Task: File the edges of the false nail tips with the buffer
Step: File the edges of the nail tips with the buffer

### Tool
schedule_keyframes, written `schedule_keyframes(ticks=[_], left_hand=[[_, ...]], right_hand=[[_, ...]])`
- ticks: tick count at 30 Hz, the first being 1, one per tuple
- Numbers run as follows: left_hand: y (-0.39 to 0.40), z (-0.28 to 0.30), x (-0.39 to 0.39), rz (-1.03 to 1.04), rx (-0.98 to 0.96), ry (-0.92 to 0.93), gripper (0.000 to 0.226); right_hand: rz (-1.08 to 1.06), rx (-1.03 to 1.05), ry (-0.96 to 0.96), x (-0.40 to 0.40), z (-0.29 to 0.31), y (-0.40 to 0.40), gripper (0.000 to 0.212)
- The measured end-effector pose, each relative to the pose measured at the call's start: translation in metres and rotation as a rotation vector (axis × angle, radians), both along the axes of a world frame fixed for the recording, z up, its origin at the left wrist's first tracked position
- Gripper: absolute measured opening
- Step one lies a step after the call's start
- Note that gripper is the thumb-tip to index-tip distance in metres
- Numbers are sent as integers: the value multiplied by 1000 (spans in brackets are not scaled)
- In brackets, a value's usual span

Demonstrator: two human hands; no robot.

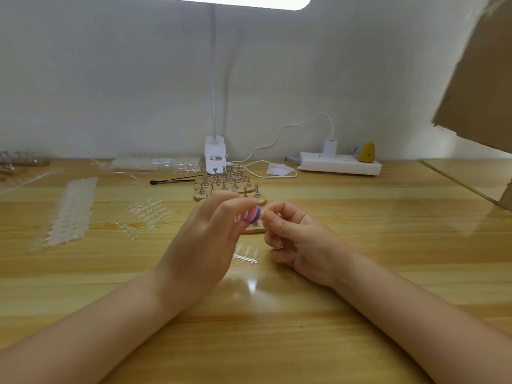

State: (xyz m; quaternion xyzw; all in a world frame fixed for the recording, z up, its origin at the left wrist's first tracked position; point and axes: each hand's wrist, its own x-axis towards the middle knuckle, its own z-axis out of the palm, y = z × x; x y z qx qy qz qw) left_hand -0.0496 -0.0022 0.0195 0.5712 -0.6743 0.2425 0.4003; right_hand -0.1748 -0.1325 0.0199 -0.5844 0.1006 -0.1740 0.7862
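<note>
Left hand [205, 239] grips a pink-and-purple buffer [250, 214] between its fingertips, buffer end touching the pinched fingertips [267, 214] of the right hand [299, 239], whatever they pinch too small to tell; a short strip of nail tips [246, 254] lies on the table [277, 328] just below both.

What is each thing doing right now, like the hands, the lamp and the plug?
Left hand: raised, holding the buffer.
Buffer: held up, its end meeting the right hand's fingertips.
Right hand: fingers curled, pinching something too small to make out.
Strip of nail tips: lying flat on the table.
Lamp: switched on.
Charger: plugged into the power strip.
</note>
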Motion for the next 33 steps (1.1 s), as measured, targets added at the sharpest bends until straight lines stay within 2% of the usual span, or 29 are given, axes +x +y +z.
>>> schedule_keyframes(ticks=[4, 6, 9, 11, 12, 14, 15, 17, 19, 21, 24, 26, 28, 31, 33], left_hand=[[-1, 1, -5, 20, 60, -31, 19], [0, -1, 0, 85, 84, -22, 26], [1, -1, 1, 87, -11, -66, 18], [0, -1, -2, 67, -83, -160, 14], [-1, -3, -3, 83, -94, -231, 18], [-1, -7, 0, 146, -59, -335, 40], [-1, -8, 4, 184, -34, -344, 50], [0, -8, 11, 249, -18, -290, 56], [0, -6, 13, 237, -68, -264, 49], [-1, -5, 8, 153, -119, -340, 38], [-2, -7, 3, 136, -94, -413, 43], [-2, -7, 9, 222, -79, -340, 49], [-1, -5, 13, 256, -99, -274, 44], [-2, -4, 6, 147, -168, -313, 27], [-3, -7, 0, 100, -152, -366, 31]], right_hand=[[-10, 14, 1, 0, -1, 0, 8], [-14, 42, -3, 0, 0, -1, 5], [-3, 39, 0, 0, 0, -2, 4], [18, 18, 9, 0, 0, -2, 8], [36, 6, 13, -1, 0, -2, 9], [66, 3, 19, -2, 1, -2, 8], [72, 14, 21, -2, 1, -3, 9], [73, 41, 24, -3, 2, -4, 8], [66, 56, 29, -1, 2, -3, 8], [70, 45, 31, -1, 1, -2, 8], [121, -4, 26, 0, 0, -2, 9], [150, 8, 26, 0, 1, -3, 11], [161, 19, 20, -1, 1, -5, 13], [146, 25, 14, 1, -1, -5, 15], [151, 16, 12, 1, -1, -4, 14]])
